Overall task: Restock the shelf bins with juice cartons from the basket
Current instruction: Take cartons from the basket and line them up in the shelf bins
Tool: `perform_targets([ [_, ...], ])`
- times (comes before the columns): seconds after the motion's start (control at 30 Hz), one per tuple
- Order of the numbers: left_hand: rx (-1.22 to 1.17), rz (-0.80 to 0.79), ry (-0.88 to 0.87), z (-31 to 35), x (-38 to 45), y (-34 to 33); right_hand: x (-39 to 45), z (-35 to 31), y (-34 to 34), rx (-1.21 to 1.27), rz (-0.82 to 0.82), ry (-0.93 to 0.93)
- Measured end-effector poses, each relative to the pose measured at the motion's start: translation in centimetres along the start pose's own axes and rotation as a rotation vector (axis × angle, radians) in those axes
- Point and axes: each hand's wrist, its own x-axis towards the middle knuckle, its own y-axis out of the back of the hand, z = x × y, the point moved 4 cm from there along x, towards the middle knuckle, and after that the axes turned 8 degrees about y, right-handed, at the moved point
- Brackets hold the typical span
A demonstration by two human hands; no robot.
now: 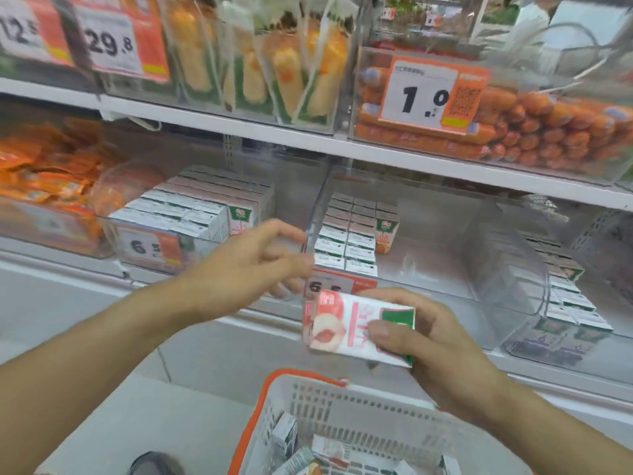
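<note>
My right hand (pixel 424 334) grips a white and pink juice carton (pixel 349 325) with a peach picture, held on its side above the basket. My left hand (pixel 263 265) reaches forward with fingers loosely spread and holds nothing, just in front of the clear divider between two shelf bins. The left bin (pixel 191 214) is packed with white-topped cartons. The middle bin (pixel 352 241) holds two rows of cartons with free room on its right side. The grey basket (pixel 342 413) with an orange rim sits below and contains several loose cartons (pixel 325 450).
A third clear bin (pixel 555 303) of cartons stands at the right. Price tags (pixel 150 248) hang on the bin fronts. The shelf above carries packed corn (pixel 281 63) and orange sausages (pixel 534 128). Orange snack packs (pixel 44 173) lie at the far left.
</note>
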Motion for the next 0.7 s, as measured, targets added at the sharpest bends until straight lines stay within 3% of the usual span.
perform_targets([
  [0.07,0.027,0.419,-0.074,-1.6,0.8,4.1,2.5,-1.5,-1.2,-0.171,0.071,0.173],
  [0.1,0.120,0.555,-0.086,-2.7,1.1,5.7,4.0,-2.4,-1.9,-0.271,0.095,0.284],
  [0.13,0.239,0.621,-0.072,-4.1,1.5,7.0,5.5,-3.2,-2.9,-0.370,0.109,0.397],
  [0.23,0.569,0.611,0.027,-8.6,2.3,9.1,10.0,-4.2,-5.8,-0.730,0.075,0.647],
  [0.3,0.618,0.615,0.000,-10.5,2.6,9.7,13.1,-4.2,-7.6,-0.955,0.007,0.713],
  [0.43,0.506,0.757,-0.125,-10.8,2.4,11.3,19.4,-2.1,-10.0,-1.400,-0.259,0.580],
  [0.53,0.528,0.815,-0.191,-11.1,2.6,11.6,23.8,0.3,-10.8,-1.526,-0.361,0.397],
  [0.6,0.501,0.840,-0.180,-11.9,2.9,11.7,25.8,2.1,-11.2,-1.507,-0.356,0.314],
  [0.7,0.439,0.891,-0.220,-12.8,3.0,11.9,27.2,5.1,-11.1,-1.315,-0.214,0.243],
])
